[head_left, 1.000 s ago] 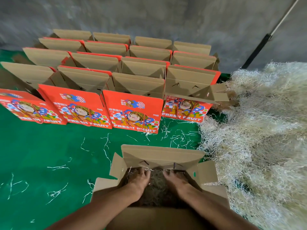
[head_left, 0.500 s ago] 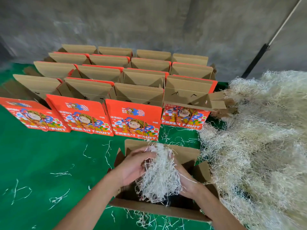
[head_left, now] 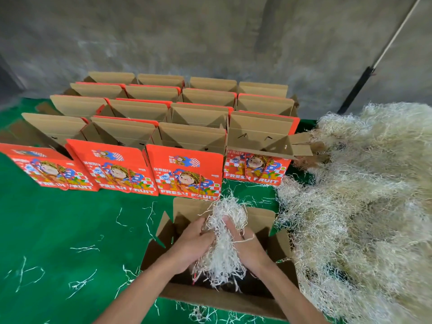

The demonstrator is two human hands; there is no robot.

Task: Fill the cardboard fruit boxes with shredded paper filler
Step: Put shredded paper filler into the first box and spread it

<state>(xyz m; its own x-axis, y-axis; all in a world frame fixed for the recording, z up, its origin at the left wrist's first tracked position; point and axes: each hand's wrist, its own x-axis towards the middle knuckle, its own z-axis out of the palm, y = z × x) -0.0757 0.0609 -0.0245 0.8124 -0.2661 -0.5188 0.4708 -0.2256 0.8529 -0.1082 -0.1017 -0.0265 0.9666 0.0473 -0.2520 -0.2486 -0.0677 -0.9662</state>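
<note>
An open cardboard fruit box [head_left: 222, 300] stands on the green floor right in front of me, flaps up. Above its opening hangs a pale clump of shredded paper filler [head_left: 225, 249]. My left hand [head_left: 194, 246] grips the clump from the left and my right hand [head_left: 247, 246] grips it from the right, fingers dug into the strands. The clump's lower end dangles into the box. The box's inside is dark and mostly hidden by my hands.
Several open orange "FRESH FRUIT" boxes [head_left: 187, 174] stand in rows beyond, against a grey wall. A big heap of shredded paper [head_left: 364, 206] fills the right side. Loose strands lie on the green mat [head_left: 58, 230]. A pole [head_left: 364, 83] leans at the far right.
Both hands came up out of the box holding a clump of filler. Since half a second ago they have closed in tighter around it, squeezing it narrower.
</note>
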